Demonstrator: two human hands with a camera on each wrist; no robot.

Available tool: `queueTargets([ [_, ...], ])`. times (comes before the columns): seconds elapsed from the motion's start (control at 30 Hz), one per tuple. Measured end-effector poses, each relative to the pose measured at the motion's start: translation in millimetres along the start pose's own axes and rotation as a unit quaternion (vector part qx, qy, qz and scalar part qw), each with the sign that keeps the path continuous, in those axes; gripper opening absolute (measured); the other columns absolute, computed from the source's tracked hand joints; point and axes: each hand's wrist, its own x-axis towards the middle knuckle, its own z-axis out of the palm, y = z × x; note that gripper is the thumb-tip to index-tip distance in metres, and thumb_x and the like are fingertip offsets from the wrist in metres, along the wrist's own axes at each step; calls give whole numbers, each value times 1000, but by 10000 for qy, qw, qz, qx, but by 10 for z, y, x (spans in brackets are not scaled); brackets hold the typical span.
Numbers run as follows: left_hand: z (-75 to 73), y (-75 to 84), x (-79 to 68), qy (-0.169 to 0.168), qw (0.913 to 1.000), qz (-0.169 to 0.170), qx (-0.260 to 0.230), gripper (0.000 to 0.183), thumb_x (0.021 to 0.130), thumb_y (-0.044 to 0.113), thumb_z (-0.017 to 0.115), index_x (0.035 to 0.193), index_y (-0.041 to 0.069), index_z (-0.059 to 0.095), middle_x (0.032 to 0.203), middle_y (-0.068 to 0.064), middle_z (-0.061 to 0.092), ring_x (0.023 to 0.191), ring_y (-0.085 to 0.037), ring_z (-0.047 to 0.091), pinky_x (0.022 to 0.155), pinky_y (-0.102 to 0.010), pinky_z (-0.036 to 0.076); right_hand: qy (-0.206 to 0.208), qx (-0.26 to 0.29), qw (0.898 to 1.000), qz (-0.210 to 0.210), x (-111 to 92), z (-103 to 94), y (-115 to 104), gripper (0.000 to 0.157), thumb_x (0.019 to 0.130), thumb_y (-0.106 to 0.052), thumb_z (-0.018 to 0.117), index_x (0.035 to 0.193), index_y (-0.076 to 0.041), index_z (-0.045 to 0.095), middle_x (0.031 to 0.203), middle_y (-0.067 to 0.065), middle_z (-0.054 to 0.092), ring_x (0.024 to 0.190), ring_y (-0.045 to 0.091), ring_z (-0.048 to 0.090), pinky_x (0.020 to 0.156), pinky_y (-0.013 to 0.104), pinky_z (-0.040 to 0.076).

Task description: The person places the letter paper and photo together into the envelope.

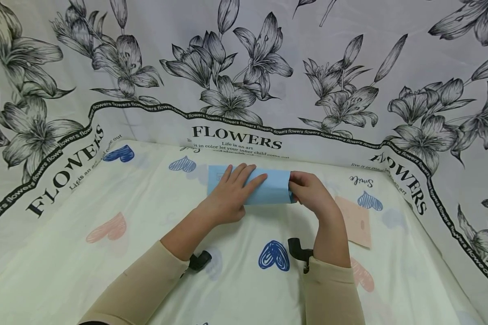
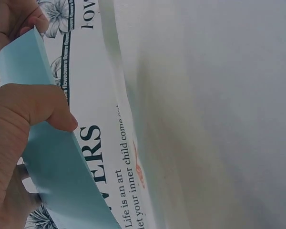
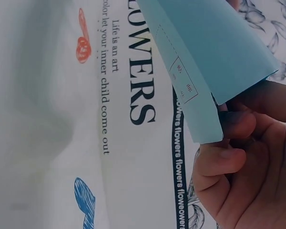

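A light blue envelope (image 1: 274,192) is held lengthwise between both hands over the patterned cloth. My left hand (image 1: 229,194) grips it from the near side, fingers spread across the face turned to me. In the left wrist view the left thumb (image 2: 47,107) bends over the other face. At the envelope's right end, my right hand (image 1: 311,192) pinches the opening with curled fingers. The right wrist view shows the two layers of the envelope (image 3: 195,109) parted there, with fingertips between them and red printed boxes on one layer.
A pale pink piece of paper (image 1: 355,223) lies on the cloth (image 1: 146,262) beside the right forearm. Behind, a white curtain (image 1: 309,54) printed with flowers rises along the back and sides. Black wrist mounts (image 1: 298,250) stick out near both sleeves.
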Motion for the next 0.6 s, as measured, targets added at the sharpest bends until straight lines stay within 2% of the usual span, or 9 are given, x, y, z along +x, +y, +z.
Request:
queueTargets([
  [0.2,17,-4,8,13,10000,3,23,96,75,4,73,159,18,30,160,-19,27,146,-42,26,117,-66,20,133,-81,9999,63,-7,5,3,34,107,-13,50,135,1,62,118,18,65,80,25,56,63,31,44],
  [0.6,25,7,11,-74,9999,-122,5,99,75,9,77,160,20,29,160,-17,26,147,-38,24,118,-64,18,412,-305,9987,-10,-11,-8,15,36,106,-17,54,136,2,61,120,20,65,77,24,56,64,32,46],
])
